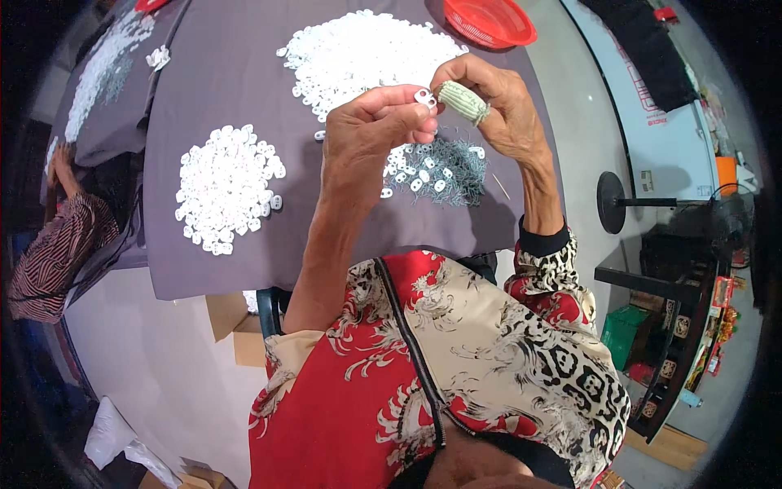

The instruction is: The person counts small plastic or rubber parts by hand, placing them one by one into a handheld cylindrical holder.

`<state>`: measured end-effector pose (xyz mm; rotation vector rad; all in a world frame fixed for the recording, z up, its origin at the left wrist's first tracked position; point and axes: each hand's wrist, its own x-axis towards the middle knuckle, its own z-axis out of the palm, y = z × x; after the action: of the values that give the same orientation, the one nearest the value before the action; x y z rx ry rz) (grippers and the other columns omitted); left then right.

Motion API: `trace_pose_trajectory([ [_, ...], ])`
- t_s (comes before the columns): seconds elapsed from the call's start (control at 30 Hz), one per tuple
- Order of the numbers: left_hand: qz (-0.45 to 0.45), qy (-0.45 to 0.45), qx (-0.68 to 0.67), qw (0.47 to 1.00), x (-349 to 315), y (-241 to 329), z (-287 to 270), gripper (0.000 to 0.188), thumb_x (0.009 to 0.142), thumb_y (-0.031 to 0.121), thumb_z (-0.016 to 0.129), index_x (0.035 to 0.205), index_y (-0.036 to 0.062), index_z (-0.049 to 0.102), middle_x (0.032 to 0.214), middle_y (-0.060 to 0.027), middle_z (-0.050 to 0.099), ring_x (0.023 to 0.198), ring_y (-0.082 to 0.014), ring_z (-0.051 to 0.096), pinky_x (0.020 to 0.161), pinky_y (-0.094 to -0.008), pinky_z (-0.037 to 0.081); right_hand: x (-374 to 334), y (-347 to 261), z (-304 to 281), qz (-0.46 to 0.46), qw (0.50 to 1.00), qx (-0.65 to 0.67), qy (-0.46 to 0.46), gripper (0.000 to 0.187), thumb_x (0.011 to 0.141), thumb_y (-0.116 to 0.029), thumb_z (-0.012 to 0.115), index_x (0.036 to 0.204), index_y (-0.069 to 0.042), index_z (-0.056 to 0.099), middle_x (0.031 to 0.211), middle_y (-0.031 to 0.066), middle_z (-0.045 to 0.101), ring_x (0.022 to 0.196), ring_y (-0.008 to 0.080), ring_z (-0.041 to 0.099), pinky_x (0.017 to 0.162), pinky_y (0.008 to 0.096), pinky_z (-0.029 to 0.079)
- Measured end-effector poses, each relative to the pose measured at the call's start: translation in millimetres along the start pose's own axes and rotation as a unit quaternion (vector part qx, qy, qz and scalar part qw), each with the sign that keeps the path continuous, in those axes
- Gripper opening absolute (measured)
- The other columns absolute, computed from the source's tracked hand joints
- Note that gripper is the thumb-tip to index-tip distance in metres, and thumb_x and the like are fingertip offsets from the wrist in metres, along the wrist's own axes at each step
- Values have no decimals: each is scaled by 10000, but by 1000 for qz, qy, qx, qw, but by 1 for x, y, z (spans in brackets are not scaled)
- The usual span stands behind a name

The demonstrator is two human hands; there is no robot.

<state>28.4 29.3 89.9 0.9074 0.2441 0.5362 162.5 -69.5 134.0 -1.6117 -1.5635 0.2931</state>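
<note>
Measured from the middle of your view, the small white piece (426, 99) was held up just past twelve o'clock, above the worktop (208, 81) with its purple-grey cloth. It looked flat and pale, with a rounded outline and two roundish openings side by side, their edges showing dark. Your left hand (362, 126) had its thumb and index fingers clamped on it, leaving the end toward three o'clock exposed. Your right hand (511, 106) was just beside that end, a pale green ribbed sleeve (463, 103) wrapped around one digit; its fingers were bent inward, but you could not tell whether they gripped the piece or only hovered at its edge. Beyond your hands, at twelve o'clock, spread a big heap of white pieces (358, 57), and a smaller heap (226, 191) sat between nine and ten. Below your hands, toward one o'clock, a tangle of grey-green shreds (456, 175) had loose white pieces among it, a thin stick (501, 186) just beside it at two. A red basket (493, 24) stood farther out at one.
</note>
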Motion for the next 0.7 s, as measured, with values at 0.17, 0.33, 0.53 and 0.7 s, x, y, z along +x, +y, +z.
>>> trace_pose_trajectory([
  [0.17,-29,-14,17,999,0,-2,0,241,805,86,576,969,-91,556,830,-153,622,681,-151,604,634,-257,514,-3,3,-1,-11,1000,-30,0,83,799,-33,520,850,31,535,747,61,573,670,129,570,605,234,457],
  [0.33,-10,12,29,999,-3,0,1,208,780,120,603,880,-62,605,735,-102,616,626,-128,578,604,-234,489,0,2,2,-24,999,-46,-17,101,810,-68,510,837,26,537,710,71,569,653,131,573,597,241,457],
  [0.53,22,8,3,1000,3,-12,-6,204,781,133,595,835,-63,599,720,-88,600,631,-132,573,607,-239,486,1,8,10,-45,994,-104,-3,136,822,-96,519,862,31,547,695,67,581,643,133,581,599,249,461],
  [0.7,25,57,-22,998,7,10,-17,222,777,111,588,899,-73,560,782,-119,603,669,-147,577,656,-266,482,10,7,27,20,994,56,89,140,795,-107,545,869,10,569,702,59,583,648,125,565,597,241,444],
])
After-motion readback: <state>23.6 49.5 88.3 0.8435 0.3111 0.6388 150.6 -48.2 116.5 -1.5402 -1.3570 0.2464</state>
